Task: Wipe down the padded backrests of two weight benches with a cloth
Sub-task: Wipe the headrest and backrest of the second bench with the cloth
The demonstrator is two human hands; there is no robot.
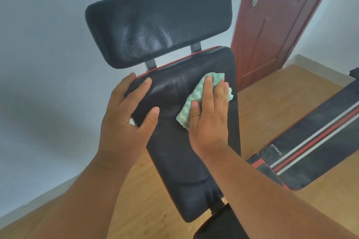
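Note:
A black padded backrest (pixel 180 161) with red piping stands upright in the middle of the view, with a wide black headrest pad (pixel 159 19) above it. My right hand (pixel 208 120) presses a green-and-white cloth (pixel 194 101) flat against the upper right of the backrest. My left hand (pixel 126 116) grips the backrest's upper left edge, thumb on the front face. A second bench's black backrest (pixel 314 145) with red and white stripes lies low at the right.
A red-brown door (pixel 272 31) with a metal handle stands behind at the right. Pale walls lie left and far right. Wooden floor (pixel 272 103) spreads under both benches. A dark seat pad (pixel 219 225) sits at the bottom.

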